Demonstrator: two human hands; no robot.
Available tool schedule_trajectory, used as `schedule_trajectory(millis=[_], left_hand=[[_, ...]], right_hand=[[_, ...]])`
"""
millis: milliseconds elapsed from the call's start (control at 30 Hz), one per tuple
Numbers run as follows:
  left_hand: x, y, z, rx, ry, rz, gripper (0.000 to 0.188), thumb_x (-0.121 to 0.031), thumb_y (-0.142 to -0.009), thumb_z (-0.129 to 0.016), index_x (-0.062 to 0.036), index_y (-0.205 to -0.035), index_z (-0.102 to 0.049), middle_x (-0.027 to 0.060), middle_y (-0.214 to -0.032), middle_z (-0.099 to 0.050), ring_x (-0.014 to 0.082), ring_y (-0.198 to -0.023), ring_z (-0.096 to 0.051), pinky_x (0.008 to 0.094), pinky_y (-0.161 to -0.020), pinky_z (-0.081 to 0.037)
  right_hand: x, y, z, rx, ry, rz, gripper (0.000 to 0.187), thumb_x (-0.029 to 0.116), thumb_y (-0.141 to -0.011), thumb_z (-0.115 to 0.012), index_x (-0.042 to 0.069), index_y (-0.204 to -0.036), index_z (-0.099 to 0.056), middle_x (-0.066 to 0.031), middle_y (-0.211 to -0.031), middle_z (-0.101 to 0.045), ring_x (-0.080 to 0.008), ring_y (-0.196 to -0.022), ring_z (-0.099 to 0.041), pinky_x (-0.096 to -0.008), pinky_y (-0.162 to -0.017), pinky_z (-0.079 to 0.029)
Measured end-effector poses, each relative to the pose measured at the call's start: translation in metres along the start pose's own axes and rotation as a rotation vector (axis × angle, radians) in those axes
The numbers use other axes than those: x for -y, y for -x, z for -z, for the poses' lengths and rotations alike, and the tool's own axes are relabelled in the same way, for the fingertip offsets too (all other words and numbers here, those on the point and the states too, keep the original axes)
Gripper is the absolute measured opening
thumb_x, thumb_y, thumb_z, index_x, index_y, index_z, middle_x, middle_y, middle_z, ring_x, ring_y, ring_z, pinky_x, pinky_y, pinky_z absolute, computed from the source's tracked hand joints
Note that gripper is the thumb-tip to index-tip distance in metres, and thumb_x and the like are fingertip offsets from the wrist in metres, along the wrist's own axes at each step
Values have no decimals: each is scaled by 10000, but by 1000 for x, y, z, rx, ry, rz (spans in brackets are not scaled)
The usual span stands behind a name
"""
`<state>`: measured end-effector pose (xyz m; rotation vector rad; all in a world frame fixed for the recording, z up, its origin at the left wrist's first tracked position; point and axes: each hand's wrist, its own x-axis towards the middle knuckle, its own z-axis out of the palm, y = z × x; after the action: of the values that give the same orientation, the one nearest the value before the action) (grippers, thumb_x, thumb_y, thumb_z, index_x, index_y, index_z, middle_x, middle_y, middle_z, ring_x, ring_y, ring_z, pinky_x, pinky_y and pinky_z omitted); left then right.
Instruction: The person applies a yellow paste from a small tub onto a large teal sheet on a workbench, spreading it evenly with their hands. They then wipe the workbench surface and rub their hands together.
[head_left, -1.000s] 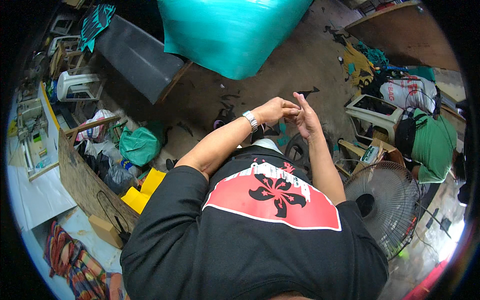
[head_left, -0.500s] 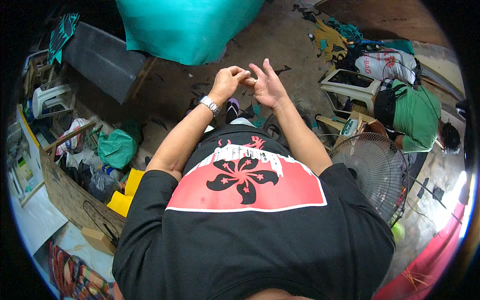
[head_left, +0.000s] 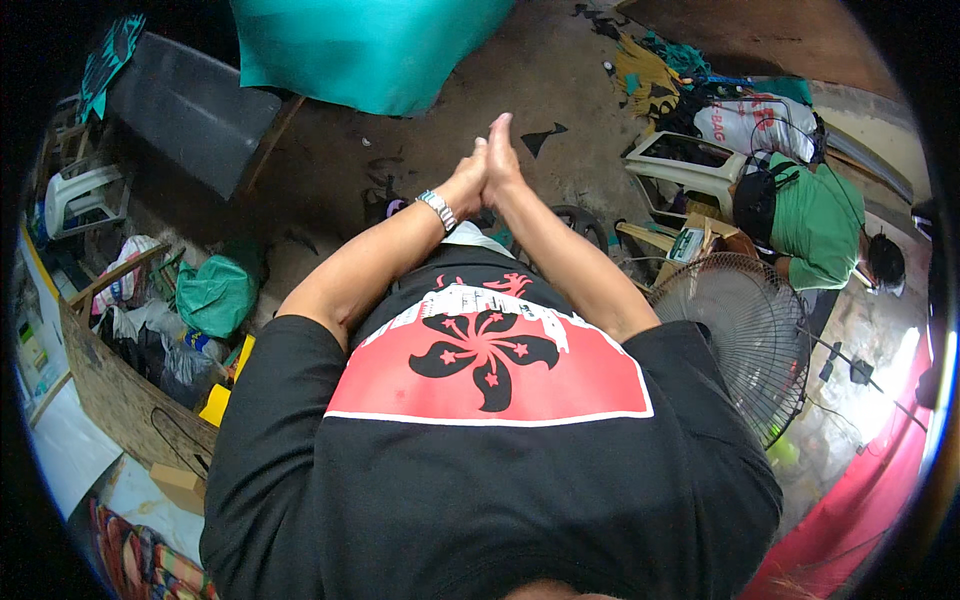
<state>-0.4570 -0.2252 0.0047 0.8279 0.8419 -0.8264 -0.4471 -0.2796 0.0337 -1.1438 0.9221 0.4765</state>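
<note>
My left hand (head_left: 467, 182), with a silver metal-band watch (head_left: 438, 211) on its wrist, is pressed palm to palm against my right hand (head_left: 502, 160). Both sets of fingers are stretched out and point away from me. Nothing shows between the palms, though their inner faces are hidden. The two hands are held out beyond my black shirt (head_left: 480, 480) with its red and white print, above the brown floor (head_left: 420, 150). Dark scraps (head_left: 540, 138) lie on that floor past my right hand.
A teal sheet (head_left: 370, 50) hangs ahead, beside a dark grey panel (head_left: 190, 110). To the right stand a fan (head_left: 740, 340) and a white plastic chair (head_left: 690, 170), near a person in green (head_left: 820, 220). Bags (head_left: 215, 295) and a wooden board (head_left: 130, 390) are at left.
My hands were touching at the fingertips, the left one pinched and the right spread. Now they have come together palm to palm. The view has shifted slightly.
</note>
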Motion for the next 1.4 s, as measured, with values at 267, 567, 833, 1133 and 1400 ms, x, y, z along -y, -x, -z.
schedule_trajectory(millis=[267, 567, 833, 1133, 1400], left_hand=[[-13, -3, 18, -25, -110, -233, 631, -584, -942, -403, -23, -1177, -569, 116, -1078, -620, 266, -971, -579, 429, -836, -474], [4, 15, 9, 165, -305, -44, 716, -511, -1001, -275, -32, -1509, -118, 161, -1584, -82, 266, -1455, -129, 369, -1153, -178], [-14, -26, 37, -113, -348, -414, 483, -518, -968, -429, -67, -1129, -489, 89, -964, -536, 190, -798, -529, 351, -658, -450], [-43, 59, 58, 621, -572, -236, 406, -340, -1009, -459, 2, -1177, -599, 15, -837, -644, 80, -739, -586, 250, -709, -489], [-53, 74, 65, 101, -1108, -481, 428, -405, -830, -721, 16, -906, -729, 58, -615, -635, 104, -570, -597, 249, -555, -497]], right_hand=[[-26, 9, -12, 157, 33, -41, 942, 730, -880, -372, -72, -1375, -359, -234, -1387, -446, -324, -1261, -449, -477, -1059, -328], [-4, -30, 13, 154, 122, 125, 972, 806, -847, -168, 102, -1517, -158, -214, -1557, -149, -333, -1420, -228, -446, -1143, -195], [1, 40, -1, 475, 260, 20, 901, 720, -890, -348, 109, -1506, -104, -128, -1270, -492, -258, -1176, -454, -401, -985, -370], [36, 15, 47, 793, 173, -217, 920, 705, -892, -355, 155, -1514, 41, -186, -1025, -601, -285, -703, -670, -389, -676, -555], [32, 27, 48, 855, 142, -286, 866, 672, -909, -370, 195, -1516, 25, -201, -1201, -566, -364, -954, -640, -518, -839, -503]])
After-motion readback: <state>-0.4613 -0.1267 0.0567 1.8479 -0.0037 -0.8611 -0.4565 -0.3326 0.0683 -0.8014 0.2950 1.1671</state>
